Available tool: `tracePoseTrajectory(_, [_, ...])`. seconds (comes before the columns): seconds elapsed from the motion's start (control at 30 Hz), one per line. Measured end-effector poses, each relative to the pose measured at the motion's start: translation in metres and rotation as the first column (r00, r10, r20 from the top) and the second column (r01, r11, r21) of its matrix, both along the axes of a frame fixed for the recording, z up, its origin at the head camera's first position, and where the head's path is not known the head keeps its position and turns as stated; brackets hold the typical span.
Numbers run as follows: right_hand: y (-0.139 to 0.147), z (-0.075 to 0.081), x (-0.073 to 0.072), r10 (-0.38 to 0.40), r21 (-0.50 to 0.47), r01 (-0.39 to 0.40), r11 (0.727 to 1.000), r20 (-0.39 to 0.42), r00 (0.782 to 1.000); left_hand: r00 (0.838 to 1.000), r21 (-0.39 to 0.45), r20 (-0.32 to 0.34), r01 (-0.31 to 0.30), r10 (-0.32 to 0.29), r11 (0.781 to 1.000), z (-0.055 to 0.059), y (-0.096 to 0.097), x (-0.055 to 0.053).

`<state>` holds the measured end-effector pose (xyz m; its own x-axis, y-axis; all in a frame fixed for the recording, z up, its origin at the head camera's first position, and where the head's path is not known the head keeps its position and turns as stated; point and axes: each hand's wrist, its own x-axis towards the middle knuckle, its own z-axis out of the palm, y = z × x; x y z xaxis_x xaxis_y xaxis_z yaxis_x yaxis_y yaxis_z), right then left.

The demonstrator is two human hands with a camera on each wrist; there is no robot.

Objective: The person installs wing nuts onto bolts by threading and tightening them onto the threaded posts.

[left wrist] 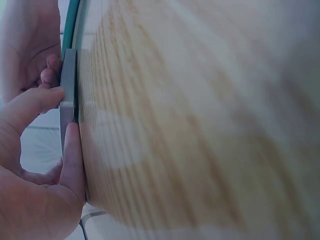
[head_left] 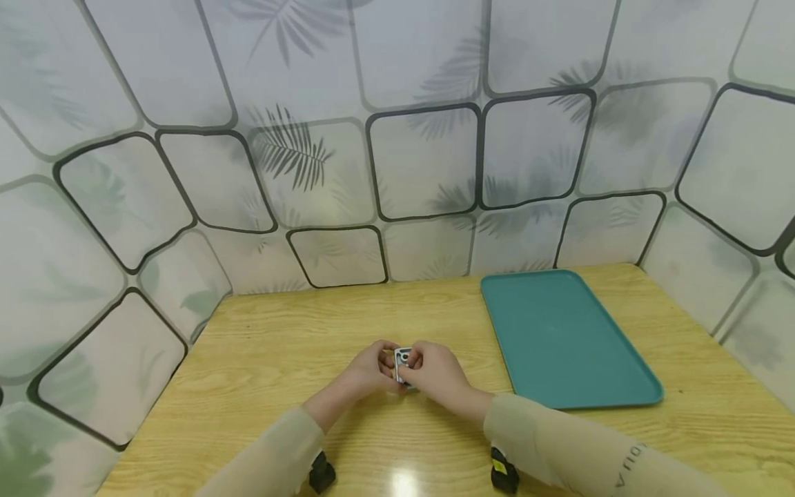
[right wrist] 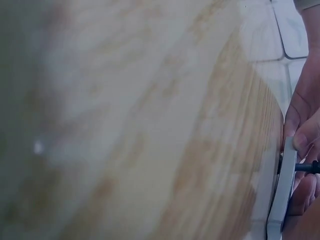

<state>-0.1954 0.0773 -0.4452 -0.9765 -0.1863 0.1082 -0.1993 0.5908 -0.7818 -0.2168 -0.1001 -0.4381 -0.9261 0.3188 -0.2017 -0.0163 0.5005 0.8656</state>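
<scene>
A small silver-grey rectangular metal plate [head_left: 401,359] with a dark round spot lies between both hands, near the middle of the table. My left hand [head_left: 371,369] grips it from the left side, thumb along one face and a finger stretched along its edge in the left wrist view. My right hand [head_left: 437,376] bends over the plate, thumb and fingertips together close by the round spot. In the right wrist view a dark bolt-like pin [right wrist: 307,167] stands out from the plate [right wrist: 282,195] between the fingers. The right fingers partly cover it.
A teal tray [head_left: 562,338] lies on the wooden table [head_left: 279,352], right of the hands. Behind and at both sides stand patterned walls [head_left: 428,166]. Black devices [head_left: 321,473] are worn at the wrists.
</scene>
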Motion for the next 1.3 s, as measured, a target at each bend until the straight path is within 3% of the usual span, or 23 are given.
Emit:
tracePoseTrajectory(0.2, [0.0, 0.002, 0.0, 0.0, 0.001, 0.0, 1.0, 0.018, 1.0, 1.0, 0.01, 0.005, 0.004, -0.005, 1.0, 0.0, -0.001, -0.001])
tracePoseTrajectory(0.43, [0.003, 0.003, 0.0, 0.011, -0.111, -0.007, 0.994, 0.034, 0.999, 1.0, -0.01, 0.003, 0.005, -0.005, 1.0, 0.002, 0.0, 0.001])
tracePoseTrajectory(0.6, [0.012, 0.002, -0.003, 0.117, -0.243, -0.09, 0.966, 0.099, 0.988, 1.0, -0.022, 0.0, -0.002, 0.002, 1.0, 0.002, 0.001, 0.002])
tracePoseTrajectory(0.77, [0.021, 0.001, -0.008, 0.264, -0.342, -0.203, 0.917, 0.141, 0.954, 1.0, -0.02, -0.005, 0.002, -0.002, 1.0, 0.003, 0.001, 0.002])
tracePoseTrajectory(0.87, [0.024, 0.0, -0.011, 0.317, -0.35, -0.25, 0.903, 0.15, 0.936, 1.0, -0.021, 0.001, 0.002, -0.002, 1.0, 0.003, 0.0, 0.002])
tracePoseTrajectory(1.03, [0.026, 0.0, -0.013, 0.343, -0.35, -0.268, 0.898, 0.173, 0.923, 1.0, -0.02, 0.006, -0.003, 0.003, 1.0, 0.004, 0.0, 0.002])
tracePoseTrajectory(1.3, [0.028, -0.001, -0.014, 0.34, -0.31, -0.276, 0.91, 0.175, 0.924, 1.0, -0.018, 0.005, -0.007, 0.007, 1.0, 0.003, 0.001, 0.002])
